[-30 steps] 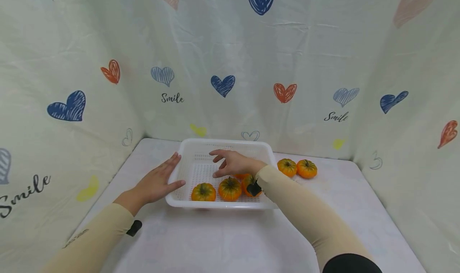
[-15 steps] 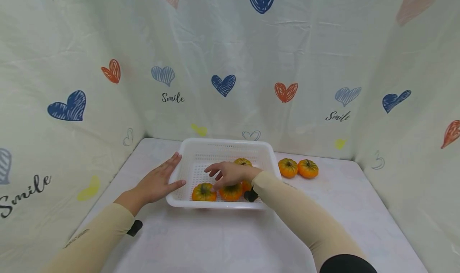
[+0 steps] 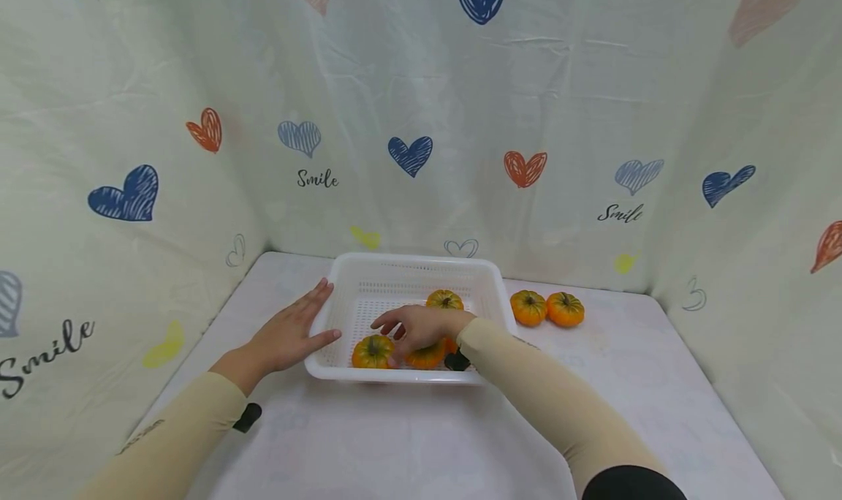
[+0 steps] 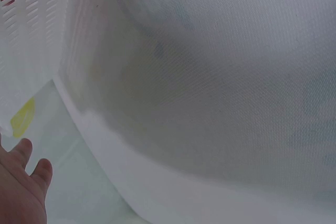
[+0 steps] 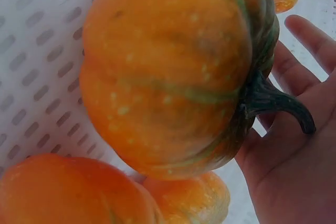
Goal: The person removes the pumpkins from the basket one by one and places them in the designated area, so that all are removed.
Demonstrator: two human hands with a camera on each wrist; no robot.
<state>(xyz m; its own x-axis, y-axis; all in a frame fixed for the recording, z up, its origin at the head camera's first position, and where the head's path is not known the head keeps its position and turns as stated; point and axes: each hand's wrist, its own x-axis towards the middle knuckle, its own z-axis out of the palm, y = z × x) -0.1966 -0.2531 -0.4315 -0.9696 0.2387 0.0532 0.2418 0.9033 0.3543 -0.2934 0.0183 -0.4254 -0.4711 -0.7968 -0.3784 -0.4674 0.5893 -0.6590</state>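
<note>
A white perforated plastic basket (image 3: 411, 377) stands on the table with several small orange-and-green pumpkins in it. My left hand (image 3: 283, 339) lies against the basket's left rim, fingers and thumb spread. Over the front of the basket hovers my right hand (image 3: 421, 326), fingers loosely bent, its thumb close to the front-left pumpkin (image 3: 372, 351). Beneath it the middle pumpkin (image 3: 426, 357) is partly hidden. In the right wrist view a stemmed pumpkin (image 5: 168, 72) fills the middle, with the extended fingers (image 5: 302, 74) behind it; contact is unclear. A further pumpkin (image 3: 445, 299) sits farther back inside.
Two more pumpkins, one at left (image 3: 528, 308) and one at right (image 3: 565, 309), lie side by side on the table right of the basket. A white cloth covers the table (image 3: 395, 441). A curtain (image 3: 460, 91) printed with hearts encloses the back and sides.
My right hand has come down and toward the front of the basket, uncovering the rear pumpkin and covering more of the middle one. The left hand stays at the rim.
</note>
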